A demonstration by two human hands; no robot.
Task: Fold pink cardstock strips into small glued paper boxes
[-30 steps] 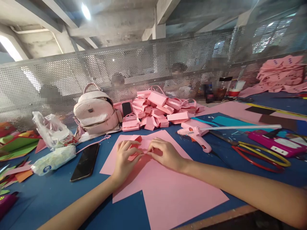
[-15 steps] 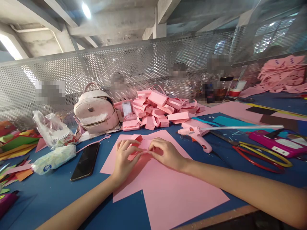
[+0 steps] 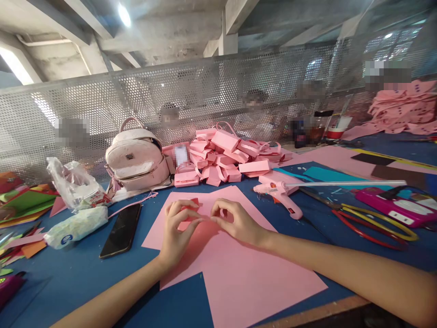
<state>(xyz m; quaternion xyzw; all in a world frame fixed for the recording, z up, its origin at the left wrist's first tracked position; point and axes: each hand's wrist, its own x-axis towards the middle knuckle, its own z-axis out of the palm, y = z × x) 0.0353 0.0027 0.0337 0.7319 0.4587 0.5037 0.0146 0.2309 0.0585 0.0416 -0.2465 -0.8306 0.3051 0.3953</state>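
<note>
1. Pink paper piece (image 3: 191,214), small and partly folded, sits at the centre of the frame, pinched between both hands above a large pink paper sheet (image 3: 239,273) that lies on the blue table (image 3: 68,278).
2. Left hand (image 3: 177,228) curls its fingers over the piece, thumb and fingertips closed on its left part.
3. Right hand (image 3: 237,221) pinches the right edge of the piece between thumb and forefinger, the other fingers bent and loosely open.
4. Black phone (image 3: 122,230) lies flat left of the hands, near a white wrapped packet (image 3: 77,226).
5. Pink glue gun (image 3: 280,193) rests right of centre, a long clear glue stick (image 3: 344,183) running from it toward the right edge.
6. Scissors (image 3: 375,218) with red and yellow handles lie at the right.
7. Heap of folded pink paper boxes (image 3: 225,157) stands above centre, just beside a pale pink backpack (image 3: 136,159).
</note>
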